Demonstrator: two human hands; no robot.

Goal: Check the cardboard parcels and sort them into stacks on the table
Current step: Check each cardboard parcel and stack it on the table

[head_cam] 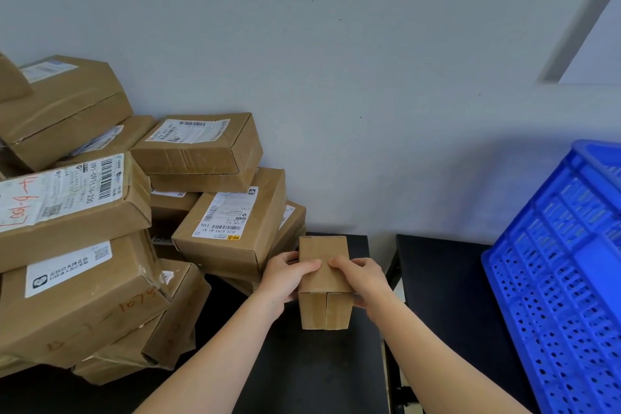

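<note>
A small plain cardboard parcel [323, 299] is held just above the black table [302, 373] in front of me. My left hand [285, 276] grips its left side, thumb lying on the top face. My right hand [361, 279] grips the right side, thumb also on top. No label shows on the faces turned to me. To the left, several larger labelled parcels [232, 222] lie heaped in uneven piles on the table against the wall.
A blue perforated plastic crate [564, 279] stands tilted at the right on a second black table [443, 279]. A narrow gap separates the two tables. A grey wall closes off the back. The big parcel pile [74, 279] fills the left side.
</note>
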